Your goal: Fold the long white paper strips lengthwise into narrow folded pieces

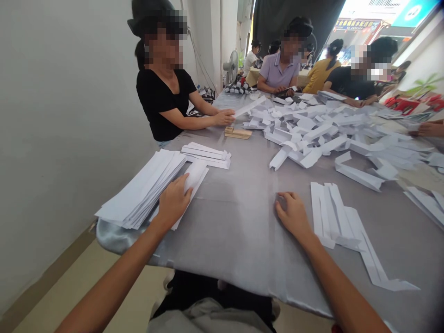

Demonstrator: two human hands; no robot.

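My left hand (173, 201) lies on a white paper strip (194, 178) at the right edge of a slanting stack of flat paper strips (142, 189); its fingers curl over the top sheet. My right hand (294, 213) rests on the grey tablecloth (236, 217) with fingers loosely curled and nothing in it. Just right of it lie folded paper strips (333, 212) in a small pile.
A second neat stack of strips (207, 155) lies farther along the table. A wooden block (237, 133) sits before a person in black, whose hands hold a strip. A big heap of folded paper pieces (326, 129) covers the far right. Other people sit at the far end.
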